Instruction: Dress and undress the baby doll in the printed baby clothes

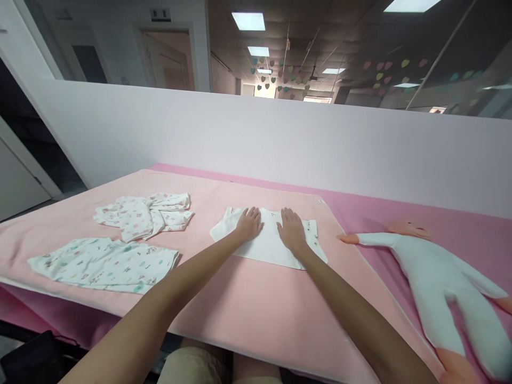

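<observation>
A small white baby garment (269, 246) lies spread flat on the pink cloth in front of me. On its left part rests my left hand (250, 224), palm down with fingers stretched out. My right hand (292, 229) lies flat on the right part, its fingers extended towards the far edge. Small dark dots, perhaps snaps, show along the garment's right side. Parts of the fabric are hidden under both hands.
To the left lie a patterned baby top (140, 216) and a patterned piece of clothing (106, 264). A baby doll (428, 277) with a white body lies at the right. The pink cloth (256, 304) covers the table; a white wall (260, 138) stands behind.
</observation>
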A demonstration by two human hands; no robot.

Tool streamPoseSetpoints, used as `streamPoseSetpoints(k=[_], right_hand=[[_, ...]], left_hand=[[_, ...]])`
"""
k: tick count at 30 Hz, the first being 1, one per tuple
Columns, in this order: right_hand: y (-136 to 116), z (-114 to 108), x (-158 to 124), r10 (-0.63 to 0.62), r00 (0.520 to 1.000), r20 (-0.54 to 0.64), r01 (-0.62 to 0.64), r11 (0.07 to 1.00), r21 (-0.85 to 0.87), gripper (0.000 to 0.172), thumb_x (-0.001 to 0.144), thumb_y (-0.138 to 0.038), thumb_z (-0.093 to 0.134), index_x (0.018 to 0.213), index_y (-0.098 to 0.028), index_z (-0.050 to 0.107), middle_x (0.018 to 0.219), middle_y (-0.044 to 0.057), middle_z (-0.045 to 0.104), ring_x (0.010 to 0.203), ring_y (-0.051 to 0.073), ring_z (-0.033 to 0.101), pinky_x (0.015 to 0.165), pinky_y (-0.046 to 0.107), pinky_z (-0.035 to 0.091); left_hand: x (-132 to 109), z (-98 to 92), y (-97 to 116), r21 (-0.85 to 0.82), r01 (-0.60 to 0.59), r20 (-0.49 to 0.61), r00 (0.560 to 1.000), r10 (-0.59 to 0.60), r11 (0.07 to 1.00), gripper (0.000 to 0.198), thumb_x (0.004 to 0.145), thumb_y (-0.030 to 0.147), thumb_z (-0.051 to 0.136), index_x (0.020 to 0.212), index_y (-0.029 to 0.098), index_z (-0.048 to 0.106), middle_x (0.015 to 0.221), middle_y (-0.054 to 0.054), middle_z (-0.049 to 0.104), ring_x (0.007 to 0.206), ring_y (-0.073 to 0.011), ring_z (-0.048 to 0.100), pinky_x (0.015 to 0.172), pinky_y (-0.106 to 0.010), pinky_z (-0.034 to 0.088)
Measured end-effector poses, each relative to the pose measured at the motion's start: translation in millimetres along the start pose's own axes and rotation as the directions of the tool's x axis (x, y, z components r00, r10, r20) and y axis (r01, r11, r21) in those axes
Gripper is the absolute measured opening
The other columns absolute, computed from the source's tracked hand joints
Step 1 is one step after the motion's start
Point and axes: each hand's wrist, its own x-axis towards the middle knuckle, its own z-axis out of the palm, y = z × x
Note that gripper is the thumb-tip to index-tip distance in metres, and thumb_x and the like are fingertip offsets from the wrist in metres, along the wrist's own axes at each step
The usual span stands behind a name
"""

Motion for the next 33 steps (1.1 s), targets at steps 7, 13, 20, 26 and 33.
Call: streamPoseSetpoints(k=[7,13,20,26,33], right_hand=[[-22.8,-16.2,-84.1,-0.115,0.985,0.13,0.101,0.989,0.109,0.072,0.112,-0.047,0.014,0.168,-0.007,0.035,0.174,0.013,0.031,0.162,0.025,0.028,0.133,0.044,0.023],[-31.7,-40.5,-143.0,-0.17,0.97,0.173,0.137,0.973,0.184,0.072,0.112,-0.049,0.011,0.171,-0.01,0.026,0.176,0.013,0.024,0.165,0.024,0.019,0.134,0.048,0.018],[-45.7,-61.1,-194.8,-0.171,0.97,0.173,0.14,0.974,0.176,0.077,0.111,-0.058,0.017,0.171,-0.011,0.026,0.177,0.012,0.021,0.166,0.024,0.016,0.134,0.049,0.019],[-73.4,-88.1,-229.6,-0.134,0.973,0.187,0.1,0.979,0.179,0.075,0.112,-0.056,0.02,0.171,-0.012,0.026,0.176,0.012,0.023,0.165,0.025,0.018,0.134,0.051,0.02],[-115.0,-84.4,-352.7,-0.326,0.945,0.033,0.291,0.881,0.374,0.067,0.106,-0.036,0.04,0.17,-0.043,0.024,0.171,-0.004,0.035,0.161,0.029,0.032,0.131,0.062,0.029]], left_hand=[[-86.0,-2.3,20.7,-0.129,-0.101,-0.024,0.995,0.099,0.987,0.069,0.111,0.051,0.021,0.167,0.013,0.035,0.174,-0.012,0.032,0.163,-0.026,0.029,0.132,-0.046,0.025],[-138.4,-32.0,31.1,-0.159,-0.124,0.043,0.99,0.132,0.979,0.068,0.112,0.048,0.017,0.169,0.014,0.031,0.176,-0.011,0.028,0.164,-0.0249,0.026,0.133,-0.045,0.022],[-188.1,-50.5,54.6,-0.153,-0.076,0.028,0.996,0.081,0.985,0.069,0.112,0.052,0.019,0.169,0.016,0.031,0.175,-0.011,0.029,0.165,-0.0246,0.023,0.134,-0.046,0.02],[-234.3,-69.5,79.3,-0.158,-0.007,0.019,1.0,0.01,0.987,0.067,0.112,0.053,0.024,0.169,0.019,0.032,0.175,-0.011,0.03,0.164,-0.0266,0.027,0.132,-0.05,0.024],[-338.1,-65.1,121.2,-0.212,0.122,-0.138,0.979,-0.153,0.97,0.059,0.11,0.037,0.032,0.17,0.033,0.032,0.173,0.0,0.037,0.162,-0.0255,0.03,0.134,-0.052,0.025]])
